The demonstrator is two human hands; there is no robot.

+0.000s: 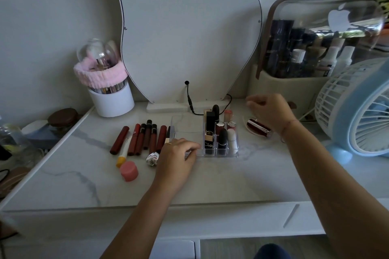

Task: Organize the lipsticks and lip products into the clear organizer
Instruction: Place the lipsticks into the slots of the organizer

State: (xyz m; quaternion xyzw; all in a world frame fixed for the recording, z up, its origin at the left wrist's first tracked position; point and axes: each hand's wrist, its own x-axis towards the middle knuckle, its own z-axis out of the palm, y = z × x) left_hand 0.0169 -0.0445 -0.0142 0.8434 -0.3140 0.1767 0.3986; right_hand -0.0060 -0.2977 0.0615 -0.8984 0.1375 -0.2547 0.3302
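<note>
A white cup (114,101) with a pink headband (101,74) around it stands at the far left of the marble table (63,174). Next comes a row of dark red lip tubes (139,138) lying flat side by side. A white stick with a yellow cap (124,151) lies among them. A pink round cap (129,171) sits near the front, and a shiny silver thing (152,158) lies just beside it.

The left hand (176,159) rests on the table with its fingers curled loosely. Its fingertips touch the front edge of the clear box (185,126). It holds nothing that can be seen.

The clear box is in the middle of the table, in front of the mirror (189,27). Its right side has small slots, and lipsticks (221,132) stand up in them. Its left part looks bare.

The right hand (271,111) hovers farther right, fingers bent and a little apart, gripping nothing. Under it lies a dark red lipstick (257,127) on the table. A blue fan (357,111) stands at the far right.
</note>
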